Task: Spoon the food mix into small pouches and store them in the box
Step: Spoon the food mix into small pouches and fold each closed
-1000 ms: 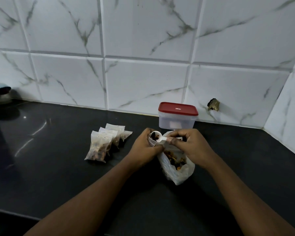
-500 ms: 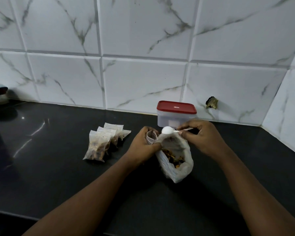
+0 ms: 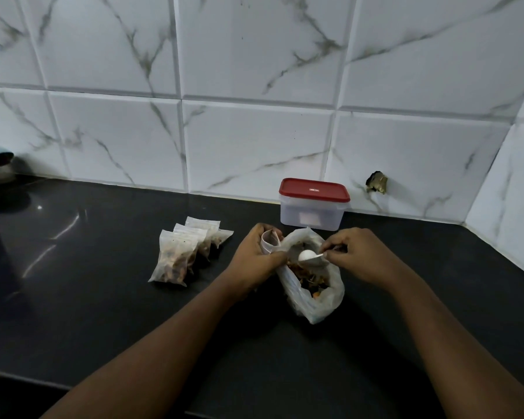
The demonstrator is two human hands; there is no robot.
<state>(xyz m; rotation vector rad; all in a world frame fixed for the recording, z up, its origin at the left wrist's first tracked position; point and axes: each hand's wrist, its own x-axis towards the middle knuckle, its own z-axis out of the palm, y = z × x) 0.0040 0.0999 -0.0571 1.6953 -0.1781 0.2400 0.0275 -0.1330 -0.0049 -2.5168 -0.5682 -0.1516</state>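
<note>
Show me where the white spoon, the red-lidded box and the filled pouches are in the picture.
white spoon [image 3: 306,255], head view, on its rounded bowl.
red-lidded box [image 3: 314,190], head view, on the middle of the lid.
filled pouches [image 3: 176,258], head view, on the face of the front pouch.

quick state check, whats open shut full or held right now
box: red lid on, shut
big bag: mouth open, food mix inside
spoon: pinched by right hand, bowl at bag mouth
small pouch: open, held in left hand
filled pouches: on counter, outside box
</note>
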